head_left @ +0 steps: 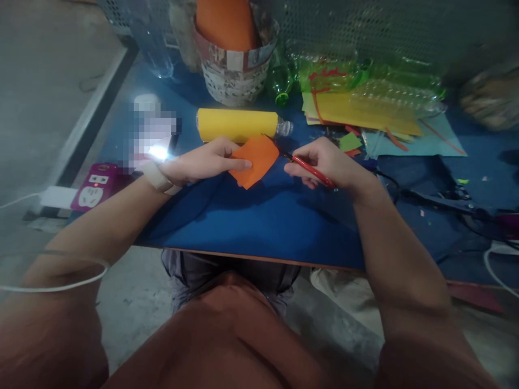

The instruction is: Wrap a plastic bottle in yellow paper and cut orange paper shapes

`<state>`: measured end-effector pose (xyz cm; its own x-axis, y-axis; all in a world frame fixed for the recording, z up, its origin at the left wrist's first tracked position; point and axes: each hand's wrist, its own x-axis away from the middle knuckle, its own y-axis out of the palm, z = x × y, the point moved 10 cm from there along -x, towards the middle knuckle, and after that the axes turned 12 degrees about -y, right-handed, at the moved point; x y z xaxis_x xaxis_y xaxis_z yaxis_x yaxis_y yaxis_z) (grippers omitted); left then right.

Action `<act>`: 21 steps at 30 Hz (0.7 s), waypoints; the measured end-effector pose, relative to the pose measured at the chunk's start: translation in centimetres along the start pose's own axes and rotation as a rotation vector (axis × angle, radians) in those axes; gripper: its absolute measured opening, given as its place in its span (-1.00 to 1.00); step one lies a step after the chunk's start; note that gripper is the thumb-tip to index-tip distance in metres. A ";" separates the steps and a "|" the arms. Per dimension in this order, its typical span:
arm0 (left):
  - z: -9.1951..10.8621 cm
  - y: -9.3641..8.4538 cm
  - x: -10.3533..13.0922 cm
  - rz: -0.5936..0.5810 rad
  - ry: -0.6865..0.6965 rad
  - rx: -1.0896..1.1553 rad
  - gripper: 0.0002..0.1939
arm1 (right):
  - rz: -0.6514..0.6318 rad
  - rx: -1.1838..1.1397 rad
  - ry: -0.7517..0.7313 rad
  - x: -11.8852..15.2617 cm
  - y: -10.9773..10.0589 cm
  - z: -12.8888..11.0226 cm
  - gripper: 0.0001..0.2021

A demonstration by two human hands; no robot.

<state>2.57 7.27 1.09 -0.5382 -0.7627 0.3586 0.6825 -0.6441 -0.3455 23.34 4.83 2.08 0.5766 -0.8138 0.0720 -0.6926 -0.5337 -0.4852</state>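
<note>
Between thumb and fingers, my left hand [214, 159] grips a piece of orange paper [259, 160] with cut, angled edges. My right hand [320, 162] is closed round the red handles of a pair of scissors [310, 169], whose dark blades point left at the paper's right edge. Whether the blades touch the paper I cannot tell. Just behind the paper, a plastic bottle [285, 127] wrapped in yellow paper [239, 124] lies on its side, neck to the right.
A patterned basket [233, 75] stands at the back of the blue table [251, 227]. Green plastic bottles [279, 81] and coloured paper sheets [373, 113] lie behind on the right. A purple power strip [95, 186] sits at the left edge; dark cables [438, 200] run at right.
</note>
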 end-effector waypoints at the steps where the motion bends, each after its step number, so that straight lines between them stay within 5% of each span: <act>1: 0.0 0.1 0.0 -0.012 0.003 -0.009 -0.58 | -0.001 0.000 -0.001 0.0 0.0 0.0 -0.31; 21: 0.2 0.3 0.0 -0.049 0.014 -0.033 -0.60 | -0.039 0.066 0.024 0.1 -0.3 0.0 -0.32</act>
<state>2.89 7.09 1.10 -0.5774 -0.7309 0.3638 0.6385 -0.6819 -0.3567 23.60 4.90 2.24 0.5914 -0.7984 0.1126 -0.6394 -0.5495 -0.5378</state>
